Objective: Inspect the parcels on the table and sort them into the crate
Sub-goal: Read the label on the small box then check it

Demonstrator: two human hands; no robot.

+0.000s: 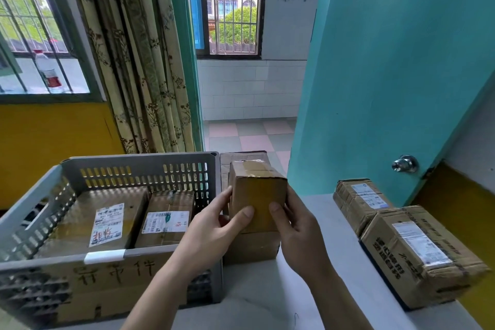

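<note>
I hold a small taped cardboard parcel [258, 190] upright above the table, just right of the grey crate [139, 169]. My left hand [214, 228] grips its left side with the thumb on the front face. My right hand [297, 230] grips its right side the same way. Under it lies another brown parcel [251, 246] on the white table [257, 297]. Inside the crate lie two labelled parcels, a large one [101, 220] and a smaller one [166, 220].
Two more labelled parcels sit at the table's right edge, one at the back [361, 202] and a bigger one in front [417, 252]. A teal door [388, 75] stands open behind them. Curtains [139, 61] hang behind the crate. A flat carton [241, 158] lies behind the held parcel.
</note>
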